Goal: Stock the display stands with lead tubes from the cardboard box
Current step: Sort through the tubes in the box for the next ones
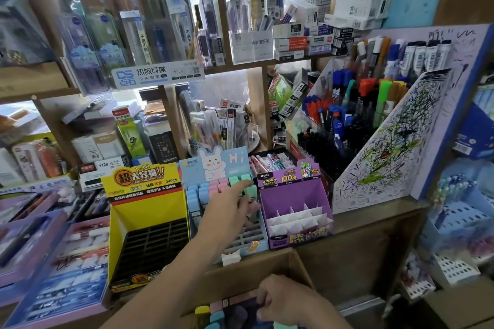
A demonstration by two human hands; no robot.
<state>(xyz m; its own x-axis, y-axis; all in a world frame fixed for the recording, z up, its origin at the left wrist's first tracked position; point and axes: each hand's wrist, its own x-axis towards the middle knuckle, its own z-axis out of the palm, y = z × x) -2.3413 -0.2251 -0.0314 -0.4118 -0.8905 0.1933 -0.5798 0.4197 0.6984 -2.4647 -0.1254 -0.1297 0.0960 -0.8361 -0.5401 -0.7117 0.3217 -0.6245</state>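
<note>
1 pink tube (pixel 255 207) was pinched by fingers (pixel 242 193) of the left hand (pixel 227 207), right above slots in the blue stand (pixel 187 171).

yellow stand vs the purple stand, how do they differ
The yellow stand has a black grid insert; the purple stand has white card dividers. The yellow stand is the bigger, left of the blue bunny stand; the purple stand sits right of it. Both show empty slots.

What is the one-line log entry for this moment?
left hand: holds pink tube at blue stand | right hand: on tubes in cardboard box, grip unclear | stage: stocking blue stand
</note>
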